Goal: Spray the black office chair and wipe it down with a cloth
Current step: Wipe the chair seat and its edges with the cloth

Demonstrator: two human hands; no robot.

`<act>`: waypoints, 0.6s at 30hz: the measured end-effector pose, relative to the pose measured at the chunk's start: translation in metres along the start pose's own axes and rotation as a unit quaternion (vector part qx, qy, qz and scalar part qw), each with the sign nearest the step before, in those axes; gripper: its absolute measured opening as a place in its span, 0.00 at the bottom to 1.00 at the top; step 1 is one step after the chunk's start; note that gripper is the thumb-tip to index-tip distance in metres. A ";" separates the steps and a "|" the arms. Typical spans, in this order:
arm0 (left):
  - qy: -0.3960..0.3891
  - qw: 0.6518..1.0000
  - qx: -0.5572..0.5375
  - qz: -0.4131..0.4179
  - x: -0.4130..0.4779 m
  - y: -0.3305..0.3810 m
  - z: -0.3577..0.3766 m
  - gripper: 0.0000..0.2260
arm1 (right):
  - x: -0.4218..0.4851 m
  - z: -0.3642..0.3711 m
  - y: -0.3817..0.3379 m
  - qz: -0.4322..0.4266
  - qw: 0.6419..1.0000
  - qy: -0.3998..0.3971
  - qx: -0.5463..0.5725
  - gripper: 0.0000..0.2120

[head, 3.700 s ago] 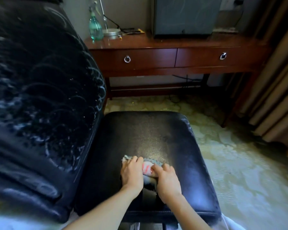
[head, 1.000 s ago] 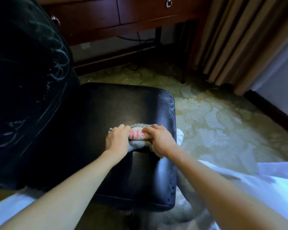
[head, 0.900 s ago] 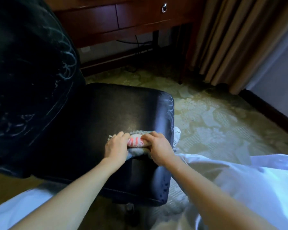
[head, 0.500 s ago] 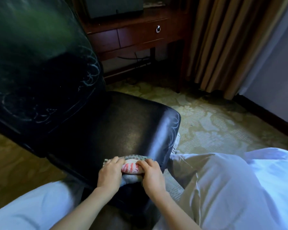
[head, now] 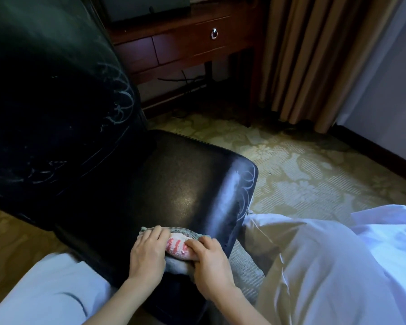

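Soft, light terry cloth [head: 177, 248], wadded at the near edge of the black office chair [head: 174, 184] seat. Both left hand [head: 148, 249] and right hand [head: 209, 261] clutch it from above, fingers curled. Upholstery looks slick and firm; a top-down grip on the wad should hold.

A patterned beige carpet [head: 302, 174] covers the floor across the right and the lower left of the frame. A dark wooden desk [head: 181, 45] stands on it at the top centre with a dark boxy thing [head: 145, 5] on its top, and the black office chair [head: 56, 113] stands over it at the left and centre. The chair's seat [head: 174, 184], in the middle of the frame, bears a folded cloth [head: 177, 246], grey with red stripes, which lies at the seat's near edge in the lower centre and hangs a little over that edge.
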State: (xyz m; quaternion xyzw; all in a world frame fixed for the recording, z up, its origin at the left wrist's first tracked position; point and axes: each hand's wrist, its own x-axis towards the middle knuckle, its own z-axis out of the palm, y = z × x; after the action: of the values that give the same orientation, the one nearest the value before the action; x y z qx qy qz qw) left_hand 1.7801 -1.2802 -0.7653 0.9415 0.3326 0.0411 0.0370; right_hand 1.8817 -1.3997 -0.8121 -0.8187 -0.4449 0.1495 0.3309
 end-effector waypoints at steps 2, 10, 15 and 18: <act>0.015 1.000 -0.008 0.015 0.010 -0.002 0.004 0.27 | 0.006 0.005 0.004 0.002 1.000 0.010 0.008 0.21; 0.037 0.997 -0.035 0.058 0.095 0.014 0.015 0.22 | 0.072 -0.024 0.033 0.030 0.997 0.067 0.004 0.17; 0.069 0.988 0.001 0.135 0.192 0.066 0.028 0.09 | 0.127 -0.059 0.085 0.099 0.985 0.136 0.032 0.21; 0.050 0.986 0.020 0.159 0.246 0.109 0.032 0.12 | 0.164 -0.086 0.125 0.129 0.975 0.172 0.045 0.23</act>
State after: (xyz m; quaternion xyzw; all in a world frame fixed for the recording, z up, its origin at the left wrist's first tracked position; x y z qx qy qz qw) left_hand 2.0424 -1.2112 -0.7740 0.9797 0.1807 0.0866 -0.0051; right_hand 2.0990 -1.3473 -0.8250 -0.8670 -0.2643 0.0680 0.4170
